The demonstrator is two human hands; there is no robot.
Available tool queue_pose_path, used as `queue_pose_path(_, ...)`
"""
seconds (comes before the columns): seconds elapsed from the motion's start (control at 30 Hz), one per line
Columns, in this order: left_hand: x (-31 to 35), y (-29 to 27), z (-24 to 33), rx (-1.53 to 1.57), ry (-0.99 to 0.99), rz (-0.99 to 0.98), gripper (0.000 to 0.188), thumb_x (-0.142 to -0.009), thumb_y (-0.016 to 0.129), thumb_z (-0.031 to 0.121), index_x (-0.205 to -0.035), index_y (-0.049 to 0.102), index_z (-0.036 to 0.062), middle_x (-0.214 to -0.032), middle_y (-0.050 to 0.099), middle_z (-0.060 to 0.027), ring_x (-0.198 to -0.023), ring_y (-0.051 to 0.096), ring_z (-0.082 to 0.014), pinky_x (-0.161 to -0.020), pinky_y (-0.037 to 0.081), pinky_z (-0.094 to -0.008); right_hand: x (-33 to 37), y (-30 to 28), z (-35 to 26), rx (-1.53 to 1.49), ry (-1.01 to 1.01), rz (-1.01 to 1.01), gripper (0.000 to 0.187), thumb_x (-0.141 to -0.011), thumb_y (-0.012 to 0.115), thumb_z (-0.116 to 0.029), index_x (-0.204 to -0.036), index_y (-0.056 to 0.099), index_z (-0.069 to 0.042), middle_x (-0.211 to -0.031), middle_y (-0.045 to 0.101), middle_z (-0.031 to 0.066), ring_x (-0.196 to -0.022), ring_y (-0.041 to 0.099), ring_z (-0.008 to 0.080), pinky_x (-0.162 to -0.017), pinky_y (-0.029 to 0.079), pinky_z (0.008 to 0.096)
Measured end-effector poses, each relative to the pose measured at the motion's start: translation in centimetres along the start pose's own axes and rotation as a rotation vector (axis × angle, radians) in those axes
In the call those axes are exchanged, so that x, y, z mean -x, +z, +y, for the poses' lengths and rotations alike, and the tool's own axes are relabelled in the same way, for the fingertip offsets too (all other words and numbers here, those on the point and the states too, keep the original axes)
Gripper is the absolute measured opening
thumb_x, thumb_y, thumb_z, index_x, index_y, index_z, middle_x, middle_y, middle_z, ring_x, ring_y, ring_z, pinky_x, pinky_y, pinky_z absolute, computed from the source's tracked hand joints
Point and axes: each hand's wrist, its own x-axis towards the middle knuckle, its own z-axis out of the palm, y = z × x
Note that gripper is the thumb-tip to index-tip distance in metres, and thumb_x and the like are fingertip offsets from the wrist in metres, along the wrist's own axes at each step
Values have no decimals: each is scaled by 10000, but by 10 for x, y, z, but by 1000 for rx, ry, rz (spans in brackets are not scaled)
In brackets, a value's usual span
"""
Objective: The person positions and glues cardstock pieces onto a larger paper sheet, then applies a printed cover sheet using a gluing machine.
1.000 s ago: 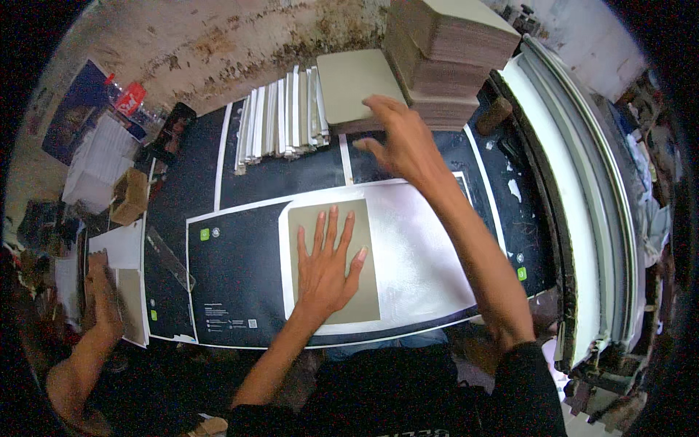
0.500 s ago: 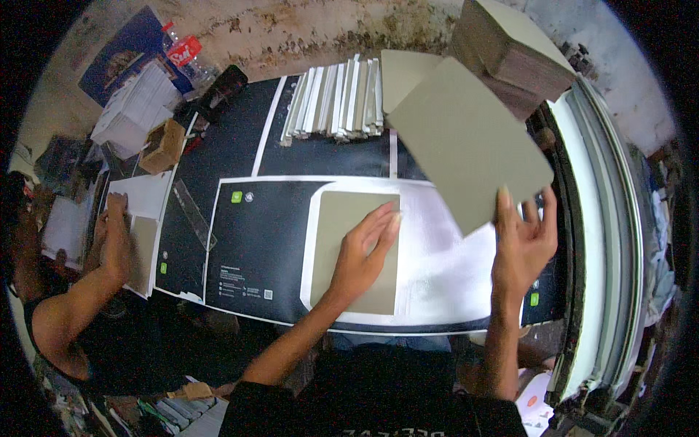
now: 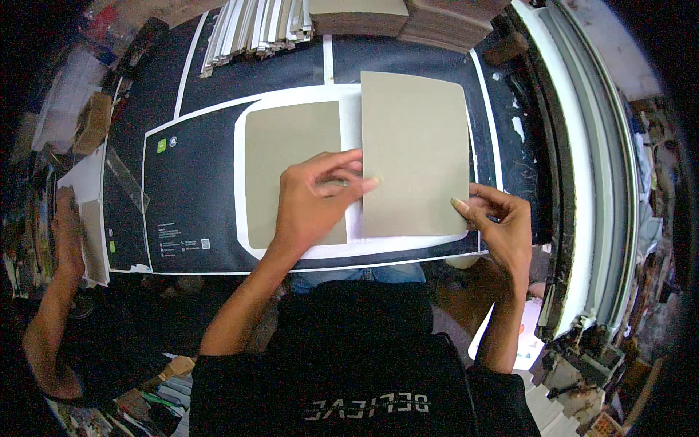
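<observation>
A grey-beige cardboard panel [image 3: 415, 146] with rounded right corners is held upright over the white part of a printed cover sheet [image 3: 196, 182]. My left hand [image 3: 320, 193] pinches the panel's left edge between thumb and fingers. At the lower right corner, my right hand [image 3: 499, 218] grips the same panel, thumb on its face and fingers behind. A second cardboard panel [image 3: 291, 146] lies flat on the sheet to the left, partly under my left hand. The sheet's dark side carries small green and white marks.
Behind the sheet lie a bundle of white and grey strips [image 3: 258, 29] and a stack of cardboard [image 3: 444, 22]. A clear ruler [image 3: 127, 178] rests at left, near a wooden block [image 3: 91, 120]. A co-worker's arm [image 3: 65, 240] is at far left. Pale long rails [image 3: 575, 146] border the right.
The panel came down from the raised, tilted position at upper right and now stands straighter over the sheet. My left hand has taken hold of its left edge. The view has shifted.
</observation>
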Motion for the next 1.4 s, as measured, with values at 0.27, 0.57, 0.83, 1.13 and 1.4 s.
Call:
queue_pose_path(0.27, 14, -8, -12, -538, 259, -156, 845, -648, 919, 461, -1335, 661, 40, -1201, 560, -97, -1156, 468, -251, -969, 312, -435, -3, 2, 16, 47, 27, -39, 385, -778, 874, -153, -1075, 747, 57, -873, 763, 145, -755, 712, 159, -702, 571, 294)
queue_pose_path(0.57, 16, -8, -24, -595, 260, -141, 890, -559, 948, 435, -1350, 670, 134, -1202, 570, -37, -1138, 492, -249, -984, 353, -457, -3, 12, 18, 79, 57, -38, 311, -797, 845, -78, -1059, 743, 55, -823, 752, 114, -747, 696, 138, -701, 570, 288)
queue_pose_path(0.83, 15, -6, -22, -571, 273, -118, 869, -540, 960, 426, -1318, 693, 147, -1189, 568, -38, -1129, 503, -244, -990, 358, -456, -2, 12, 20, 98, 20, -5, 341, -790, 871, -136, -1034, 736, 61, -798, 737, 78, -724, 668, 104, -666, 538, 257)
queue_pose_path(1.13, 15, -5, -24, -600, 270, -96, 942, -525, 958, 461, -1361, 651, 154, -1195, 562, -73, -1136, 504, -276, -1016, 376, -460, 0, 11, 25, 119, -14, 8, 317, -797, 858, -128, -1024, 745, 61, -803, 752, 105, -744, 692, 125, -733, 561, 288)
queue_pose_path(1.4, 9, -9, -18, -555, 304, -147, 993, -549, 966, 402, -1394, 528, 117, -1421, 457, -120, -1261, 431, -332, -1030, 341, -487, -1, 11, 16, 101, 24, -15, 313, -778, 875, -119, -996, 740, 60, -770, 727, 68, -707, 656, 98, -668, 534, 257)
